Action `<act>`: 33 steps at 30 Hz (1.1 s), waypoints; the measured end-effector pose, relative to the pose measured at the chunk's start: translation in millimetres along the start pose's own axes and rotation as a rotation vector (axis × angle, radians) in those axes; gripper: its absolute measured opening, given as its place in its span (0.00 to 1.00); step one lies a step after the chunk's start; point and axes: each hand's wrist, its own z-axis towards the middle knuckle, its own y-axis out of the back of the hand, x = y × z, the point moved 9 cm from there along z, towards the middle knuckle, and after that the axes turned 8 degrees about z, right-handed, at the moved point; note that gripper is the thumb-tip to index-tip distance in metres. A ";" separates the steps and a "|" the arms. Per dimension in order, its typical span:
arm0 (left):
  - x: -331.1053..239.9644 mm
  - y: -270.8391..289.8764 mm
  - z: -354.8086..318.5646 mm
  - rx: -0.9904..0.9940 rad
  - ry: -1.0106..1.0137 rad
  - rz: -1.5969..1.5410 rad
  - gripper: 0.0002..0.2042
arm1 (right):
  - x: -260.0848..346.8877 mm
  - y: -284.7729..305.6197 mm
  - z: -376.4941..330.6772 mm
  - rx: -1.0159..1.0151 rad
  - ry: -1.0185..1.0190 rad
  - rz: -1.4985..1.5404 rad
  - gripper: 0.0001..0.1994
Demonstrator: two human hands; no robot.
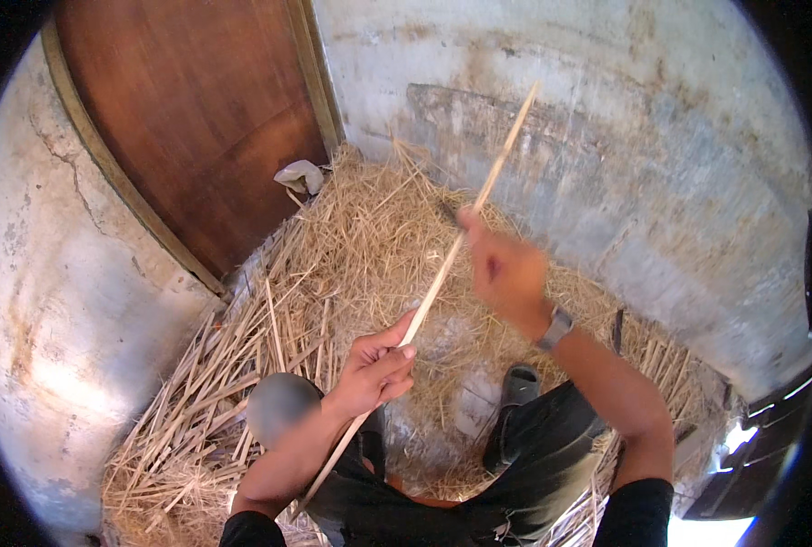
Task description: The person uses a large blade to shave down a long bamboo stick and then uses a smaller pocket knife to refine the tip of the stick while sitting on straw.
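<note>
A long, pale bamboo strip (442, 266) runs slantwise from beside my left thigh up toward the wall, tapering to a point at its far end. My left hand (377, 372) is closed around its lower part, thumb on top. Farther up the strip is my right hand (508, 272), closed and somewhat blurred, with a watch on its wrist. A short dark blade, seemingly a knife (449, 213), pokes out on the left of the right hand, close to the strip. The knife's handle is hidden in the fist.
Shavings (370, 214) heap up in the corner between a brown door (196, 118) and a stained wall (625, 137). Loose strips (215, 392) lie on the left, more on the right. A whitish bag (300, 176) is by the door. A round grey shape (283, 408) sits beside my left forearm.
</note>
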 end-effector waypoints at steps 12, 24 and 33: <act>-1.4 -2.3 2.6 -0.009 0.017 0.037 0.24 | 5.2 1.2 -4.6 -0.094 0.124 0.166 0.17; 7.6 4.6 4.9 -0.017 0.080 -0.125 0.17 | -29.2 3.5 -3.0 -0.062 -0.153 0.137 0.19; -0.7 9.3 1.0 -0.018 0.030 -0.182 0.18 | 30.0 -27.2 -18.8 0.143 0.008 0.300 0.21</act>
